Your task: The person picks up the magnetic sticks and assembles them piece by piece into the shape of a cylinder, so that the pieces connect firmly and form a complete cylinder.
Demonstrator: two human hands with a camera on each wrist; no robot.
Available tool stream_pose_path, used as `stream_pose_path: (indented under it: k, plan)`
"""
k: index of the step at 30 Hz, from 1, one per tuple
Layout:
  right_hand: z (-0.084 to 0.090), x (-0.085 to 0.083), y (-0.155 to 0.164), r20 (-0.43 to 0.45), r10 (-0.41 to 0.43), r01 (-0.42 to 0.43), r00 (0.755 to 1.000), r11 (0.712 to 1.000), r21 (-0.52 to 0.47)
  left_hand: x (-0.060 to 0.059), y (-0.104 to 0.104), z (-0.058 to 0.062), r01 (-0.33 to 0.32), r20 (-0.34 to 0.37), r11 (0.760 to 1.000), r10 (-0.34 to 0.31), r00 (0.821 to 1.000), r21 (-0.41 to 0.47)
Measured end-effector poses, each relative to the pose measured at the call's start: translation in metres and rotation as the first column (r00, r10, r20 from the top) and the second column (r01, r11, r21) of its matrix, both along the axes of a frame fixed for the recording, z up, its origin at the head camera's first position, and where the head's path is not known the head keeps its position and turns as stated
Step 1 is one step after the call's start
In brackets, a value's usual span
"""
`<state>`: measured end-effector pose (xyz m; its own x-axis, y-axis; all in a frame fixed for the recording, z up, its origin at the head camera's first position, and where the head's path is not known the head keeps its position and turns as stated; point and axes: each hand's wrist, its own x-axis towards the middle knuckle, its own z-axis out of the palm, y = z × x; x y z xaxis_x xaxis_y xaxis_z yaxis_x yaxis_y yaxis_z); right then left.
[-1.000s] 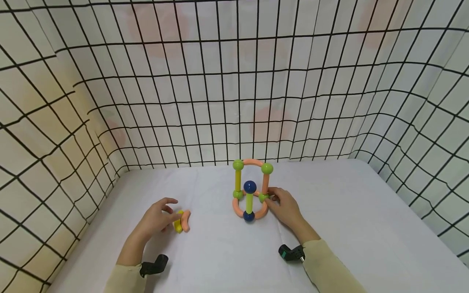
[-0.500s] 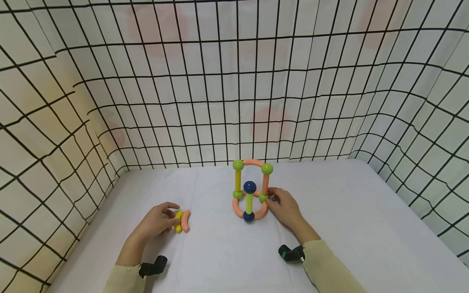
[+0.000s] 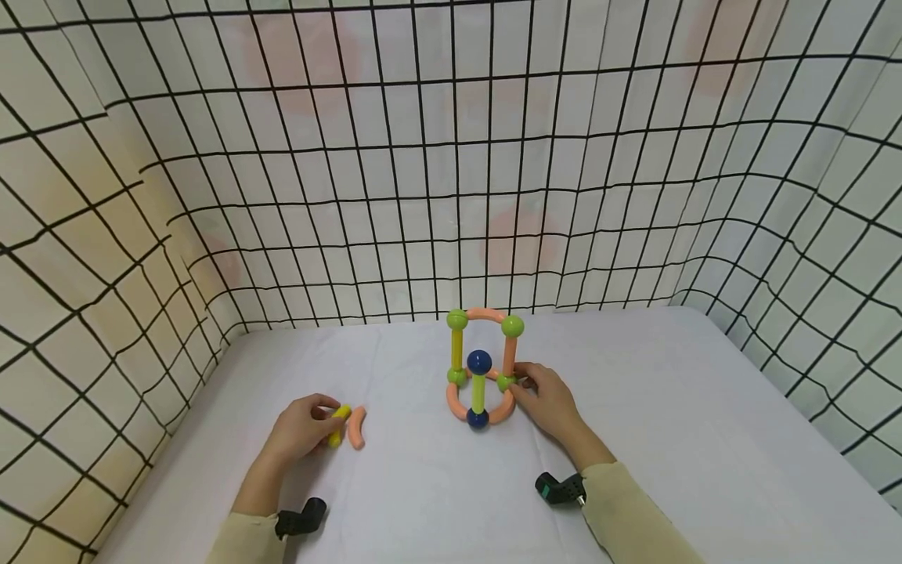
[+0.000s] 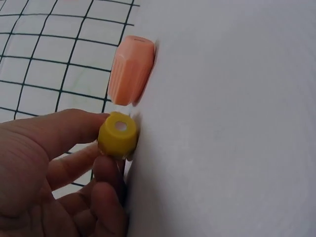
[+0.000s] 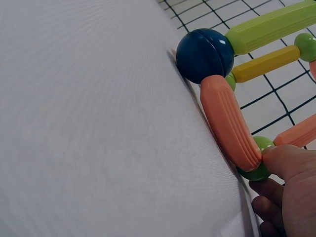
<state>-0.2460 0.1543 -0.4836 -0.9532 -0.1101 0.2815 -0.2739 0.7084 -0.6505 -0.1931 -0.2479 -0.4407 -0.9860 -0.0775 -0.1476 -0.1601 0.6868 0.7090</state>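
The left hand [image 3: 299, 431] lies low on the white cloth table [image 3: 437, 501], with its arm in a cream sleeve reaching forward from the near edge. Its fingers [image 4: 74, 131] and thumb are curled round a short yellow plastic stick [image 3: 337, 424], pinching it by one end. Just to the right of that stick lies a curved orange plastic piece [image 3: 358, 428] on the table, close by but no longer touching it. A moment ago the two pieces lay side by side; now the yellow stick has been pulled a little to the left, away from the orange one.

In the middle of the table stands a toy frame of orange, yellow and green plastic sticks joined with green and dark blue balls [image 3: 481, 368].

The right hand [image 3: 550, 401] rests on the table just to the right of the frame, its arm coming in from the near right. Its fingertips [image 5: 289, 160] press a low green ball [image 3: 505, 382] at the frame's right side. This hand has not moved since before.
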Motion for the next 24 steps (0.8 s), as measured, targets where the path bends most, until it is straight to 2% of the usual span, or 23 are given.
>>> stream_pose_path:
  k: [7, 24]
  plan:
    - [0.0012, 0.0006, 0.0, 0.004, 0.005, -0.005, 1.0, 1.0, -0.002, -0.0001, 0.0027, -0.0019, -0.025, -0.019, 0.999, 0.024, 1.0, -0.037]
    - [0.0018, 0.0027, -0.0005, 0.005, 0.009, -0.009, 1.0, 1.0, -0.02, -0.001, 0.0022, -0.0034, -0.037, -0.028, 0.999, 0.038, 0.999, 0.038]
